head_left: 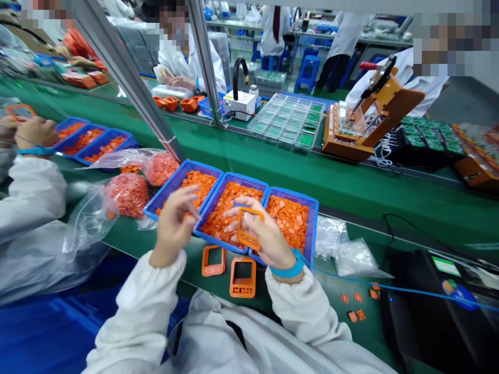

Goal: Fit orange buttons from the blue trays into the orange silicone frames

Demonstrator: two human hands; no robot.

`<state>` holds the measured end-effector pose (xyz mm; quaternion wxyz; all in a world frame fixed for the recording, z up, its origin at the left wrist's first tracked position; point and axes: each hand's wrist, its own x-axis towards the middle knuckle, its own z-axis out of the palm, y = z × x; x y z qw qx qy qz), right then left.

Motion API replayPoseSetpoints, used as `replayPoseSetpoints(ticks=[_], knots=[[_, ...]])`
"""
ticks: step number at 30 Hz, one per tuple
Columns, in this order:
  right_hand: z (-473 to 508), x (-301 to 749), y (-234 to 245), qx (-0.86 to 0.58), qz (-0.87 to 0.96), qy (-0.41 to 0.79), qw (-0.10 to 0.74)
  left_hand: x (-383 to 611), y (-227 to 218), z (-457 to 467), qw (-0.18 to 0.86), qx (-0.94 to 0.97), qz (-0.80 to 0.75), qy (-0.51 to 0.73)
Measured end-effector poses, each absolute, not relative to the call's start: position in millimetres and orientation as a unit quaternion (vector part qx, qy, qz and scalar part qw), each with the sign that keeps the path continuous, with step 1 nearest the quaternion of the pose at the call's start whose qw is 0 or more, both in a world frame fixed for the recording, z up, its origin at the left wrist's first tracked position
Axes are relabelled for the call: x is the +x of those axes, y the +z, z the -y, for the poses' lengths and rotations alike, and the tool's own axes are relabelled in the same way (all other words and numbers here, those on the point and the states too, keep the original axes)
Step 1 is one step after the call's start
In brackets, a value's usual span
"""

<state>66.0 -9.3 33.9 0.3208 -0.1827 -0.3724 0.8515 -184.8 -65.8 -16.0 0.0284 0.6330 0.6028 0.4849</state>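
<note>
right hand (pixel 268 241) pinching an orange plastic frame (pixel 239 228), fingers partly hiding it, left hand (pixel 174 223) curling empty, spread fingers above a blue tray (pixel 187 170)

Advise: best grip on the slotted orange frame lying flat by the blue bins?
Take the orange frame by its two long side walls, coming from above and the near side. It lies flat with an open central window, so the walls give a clean pinch, while the slotted end is busier. Favour the right side: the other frame lies close on its left.
</note>
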Motion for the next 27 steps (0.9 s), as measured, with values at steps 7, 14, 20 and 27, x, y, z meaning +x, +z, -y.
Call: replayPoseSetpoints(ticks=[7,14,20,27], knots=[[-5,80,33,-0.206,0.346,0.844,0.355,-278,-48,-21,0.141,0.639,-0.747,0.113],[-8,77,31,-0.199,0.337,0.848,0.358,-269,-72,-34,0.158,0.692,-0.703,0.052],[-9,77,30,-0.206,0.327,0.848,0.363,-282,-71,-28,0.128,0.692,-0.708,0.055],[-11,78,27,-0.214,0.328,0.842,0.372,-280,-75,-31,0.13,0.707,-0.692,0.063]])
